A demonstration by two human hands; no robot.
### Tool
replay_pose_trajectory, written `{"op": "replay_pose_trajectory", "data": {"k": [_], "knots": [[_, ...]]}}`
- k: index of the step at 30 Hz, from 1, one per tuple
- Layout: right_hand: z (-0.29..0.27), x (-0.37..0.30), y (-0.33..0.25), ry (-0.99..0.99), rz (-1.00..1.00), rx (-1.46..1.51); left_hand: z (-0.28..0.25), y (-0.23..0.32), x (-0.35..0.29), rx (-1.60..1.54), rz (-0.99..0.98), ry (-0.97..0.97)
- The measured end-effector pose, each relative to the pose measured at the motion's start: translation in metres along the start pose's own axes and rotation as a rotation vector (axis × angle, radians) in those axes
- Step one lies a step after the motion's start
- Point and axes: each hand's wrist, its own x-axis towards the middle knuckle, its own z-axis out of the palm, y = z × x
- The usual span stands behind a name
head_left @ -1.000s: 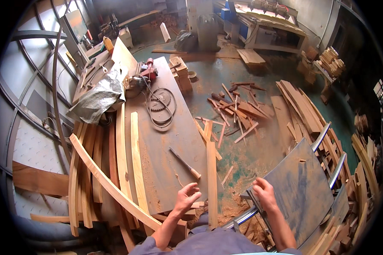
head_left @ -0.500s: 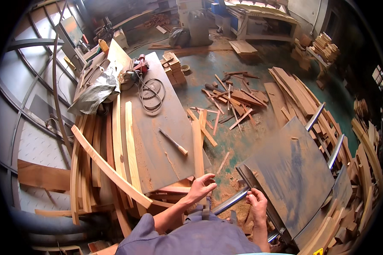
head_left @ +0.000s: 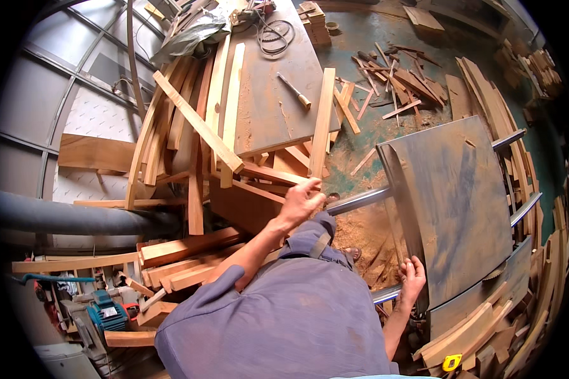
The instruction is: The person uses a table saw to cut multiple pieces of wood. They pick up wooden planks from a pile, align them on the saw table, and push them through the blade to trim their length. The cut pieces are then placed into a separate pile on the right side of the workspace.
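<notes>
My left hand (head_left: 302,205) is raised over the near end of a light wooden strip (head_left: 323,120). Its fingers are bent but apart, and no grip on the strip shows. That strip slants over the corner of a dusty workbench (head_left: 269,101). On the right, my right hand (head_left: 412,278) is beside the near edge of a metal saw table (head_left: 452,208). Its fingers are curled together; anything between them is too small to make out. A chisel (head_left: 294,90) with a wooden handle lies on the workbench, and a curved light board (head_left: 199,123) rests left of it.
Metal rails (head_left: 360,201) cross from the saw table towards me. Offcuts (head_left: 401,82) litter the floor ahead. Timber beams (head_left: 193,246) are stacked at my left, near a blue-green motor (head_left: 106,311). A yellow tape measure (head_left: 451,362) sits at lower right beside scrap wood.
The view has tipped down, so the workbench and saw table appear higher. My left hand stays near the strip's end; my right hand shows nearer the saw table's front corner.
</notes>
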Motion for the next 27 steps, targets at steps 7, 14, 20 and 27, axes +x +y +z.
{"op": "replay_pose_trajectory", "data": {"k": [7, 14, 20, 27], "knots": [[0.004, -0.003, 0.023, -0.119, -0.006, 0.011, -0.059, -0.055, 0.023, 0.594, 0.151, 0.282], [0.036, -0.016, 0.007, -0.213, -0.035, -0.220, -0.044, -0.043, 0.094, 0.462, 0.061, 0.081], [0.061, -0.015, -0.008, -0.274, -0.072, -0.411, 0.034, -0.029, 0.175, 0.515, -0.079, 0.238], [0.104, -0.005, -0.041, -0.107, -0.104, -0.486, -0.005, -0.048, 0.281, 0.524, -0.023, 0.574]]}}
